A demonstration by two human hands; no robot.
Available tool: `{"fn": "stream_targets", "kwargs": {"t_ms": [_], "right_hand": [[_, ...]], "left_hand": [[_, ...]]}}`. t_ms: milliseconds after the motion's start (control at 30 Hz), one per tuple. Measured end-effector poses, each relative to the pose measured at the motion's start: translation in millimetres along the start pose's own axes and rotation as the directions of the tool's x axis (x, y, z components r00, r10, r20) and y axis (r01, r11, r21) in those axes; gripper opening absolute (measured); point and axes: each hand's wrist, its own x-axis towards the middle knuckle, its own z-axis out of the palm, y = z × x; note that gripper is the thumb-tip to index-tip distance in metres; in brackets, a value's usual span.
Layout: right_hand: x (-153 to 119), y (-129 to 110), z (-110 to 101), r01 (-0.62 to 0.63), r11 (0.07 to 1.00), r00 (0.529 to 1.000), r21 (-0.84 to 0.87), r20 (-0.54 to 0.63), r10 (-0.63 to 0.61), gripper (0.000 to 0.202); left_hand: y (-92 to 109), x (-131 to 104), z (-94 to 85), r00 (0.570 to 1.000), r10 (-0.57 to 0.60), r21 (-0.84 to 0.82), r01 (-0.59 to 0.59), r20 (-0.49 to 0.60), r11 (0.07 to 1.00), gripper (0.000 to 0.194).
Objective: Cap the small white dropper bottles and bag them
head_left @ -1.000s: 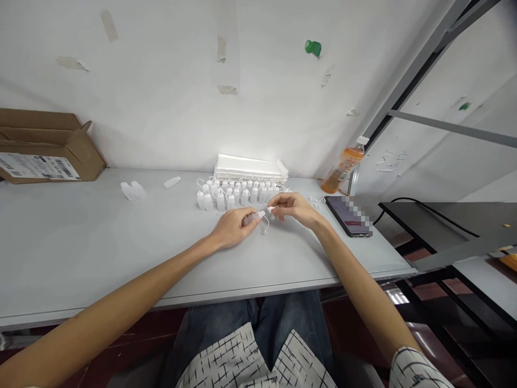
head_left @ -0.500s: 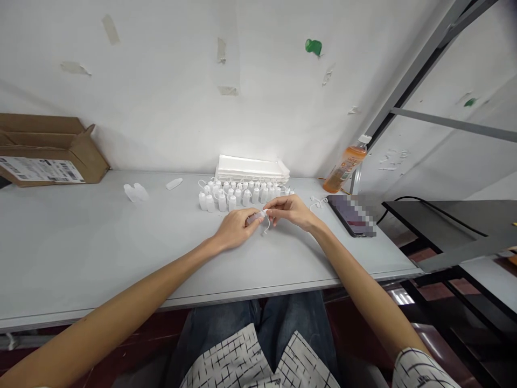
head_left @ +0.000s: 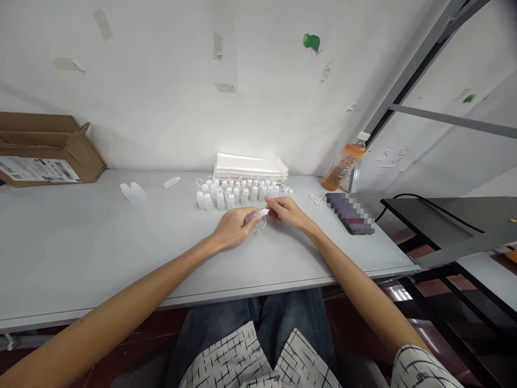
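Observation:
My left hand (head_left: 233,227) is closed around a small translucent squeeze bottle (head_left: 253,215), tilted with its top pointing right. A thin white cap strap (head_left: 262,226) hangs in a loop below the bottle's neck. My right hand (head_left: 287,212) is closed at the bottle's white top (head_left: 265,212), its thumb and fingers pinched at the tip; the fingertips partly hide what they grip. Just beyond my hands, several similar small white bottles (head_left: 220,201) stand upright in rows, some with looped cap straps.
Behind the bottles lies a stack of white trays or sheets (head_left: 248,163). On the right are loose white straps (head_left: 316,201), a phone (head_left: 349,214) and an orange drink bottle (head_left: 344,166). A cardboard box (head_left: 48,151), clear plastic pieces (head_left: 132,192) and a lone bottle (head_left: 172,182) lie left.
The held bottle's strap has swung left into a loop, and my right hand's fingers have shifted and curled at the bottle's top. The view has moved slightly.

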Motion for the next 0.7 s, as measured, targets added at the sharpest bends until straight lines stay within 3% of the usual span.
{"fn": "stream_targets", "kwargs": {"t_ms": [133, 300, 533, 700], "right_hand": [[-4.2, -7.3, -13.9, 0.041, 0.989, 0.997, 0.140, 0.063, -0.050, 0.033], [-6.1, -9.0, -18.8, 0.019, 0.975, 0.975, 0.223, 0.211, -0.067, 0.033], [-3.8, -3.2, -4.5, -0.056, 0.988, 0.966, 0.143, 0.259, 0.018, 0.044], [-5.6, -7.7, -6.3, 0.020, 0.988, 0.980, 0.154, 0.191, -0.050, 0.038]], "left_hand": [[0.9, -0.3, -1.3, 1.000, -0.003, -0.008, 0.003, 0.002, 1.000, 0.039], [0.9, -1.6, -0.7, 1.000, 0.003, -0.009, -0.003, 0.010, 1.000, 0.037], [0.8, -3.2, 0.3, 0.998, 0.039, -0.019, -0.038, 0.042, 0.999, 0.037], [2.4, -0.9, -3.1, 1.000, 0.010, -0.095, -0.007, 0.025, 0.995, 0.041]]}}
